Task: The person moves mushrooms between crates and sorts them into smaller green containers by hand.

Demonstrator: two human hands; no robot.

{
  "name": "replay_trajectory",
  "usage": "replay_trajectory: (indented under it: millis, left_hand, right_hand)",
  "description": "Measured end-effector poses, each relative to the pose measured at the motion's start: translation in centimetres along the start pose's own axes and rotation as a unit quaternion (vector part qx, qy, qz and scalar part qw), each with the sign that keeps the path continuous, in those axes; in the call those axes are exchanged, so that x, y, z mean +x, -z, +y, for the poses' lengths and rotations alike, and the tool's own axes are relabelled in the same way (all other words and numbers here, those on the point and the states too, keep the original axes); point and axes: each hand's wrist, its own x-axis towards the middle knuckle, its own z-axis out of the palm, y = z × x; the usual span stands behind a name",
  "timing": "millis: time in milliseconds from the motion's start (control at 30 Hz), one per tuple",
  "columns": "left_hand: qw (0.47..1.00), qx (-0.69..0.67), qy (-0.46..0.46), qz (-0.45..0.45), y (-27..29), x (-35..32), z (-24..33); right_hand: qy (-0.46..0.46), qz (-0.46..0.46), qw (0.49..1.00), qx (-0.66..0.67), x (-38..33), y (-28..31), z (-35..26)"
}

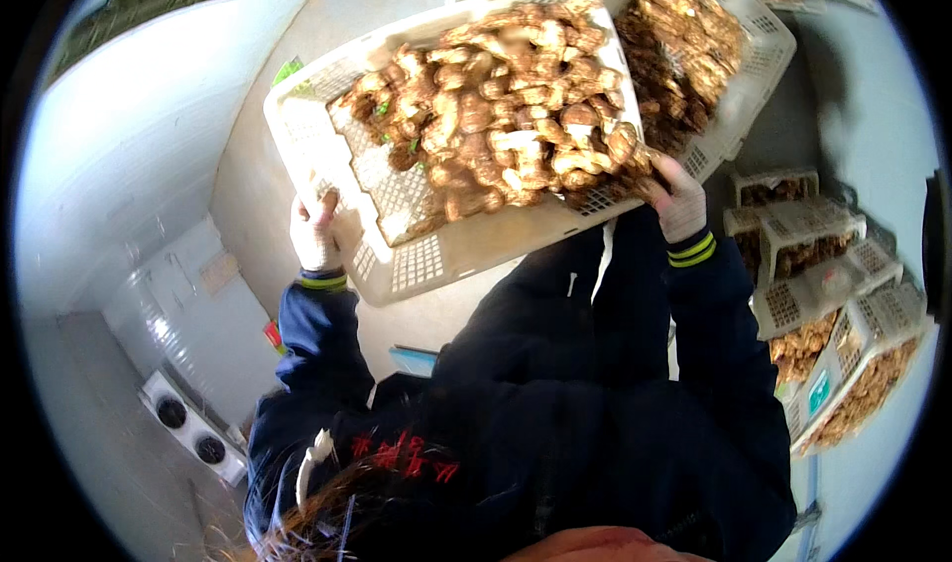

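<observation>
A white slotted plastic crate (511, 230) is held in front of me, tilted, with its left end lower in the picture. Brown-capped mushrooms (476, 111) with pale stems fill most of it, leaving bare slotted floor at the left. My left hand (315, 230), in a pale glove with fingertips showing, grips the crate's left wall, thumb on the rim. My right hand (679, 203), gloved likewise, closes on the crate's right near corner, its fingers close against the mushrooms there. Whether those fingers also touch a mushroom, I cannot tell.
Behind to the right stands another white crate (769, 42) of darker mushrooms. Several stacked crates (868, 309) line the right wall. A white unit with two fans (191, 428) is at the left. A blue flat object (414, 360) lies on the floor by my legs.
</observation>
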Motion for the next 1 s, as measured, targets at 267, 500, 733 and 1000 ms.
replay_trajectory:
  millis: [267, 500, 733, 1000]
  left_hand:
    - [0.838, 0.394, -0.348, -0.145, 2.6, -1.1, -1.9]
    - [0.990, 0.133, 0.041, -0.004, 7.0, 3.6, -2.5]
    - [0.989, 0.126, 0.075, -0.019, 7.2, 5.7, -2.6]
    - [0.979, 0.125, 0.157, -0.033, 0.0, -1.5, 0.3]
  right_hand:
    - [-0.193, 0.161, 0.914, 0.319, -10.7, 1.2, 7.0]
    - [-0.089, 0.230, 0.776, 0.581, -20.3, 2.6, 12.7]
    - [-0.015, 0.345, 0.772, 0.533, -19.9, 3.3, 17.7]
    - [-0.044, 0.316, 0.726, 0.610, -28.5, 3.1, 21.7]
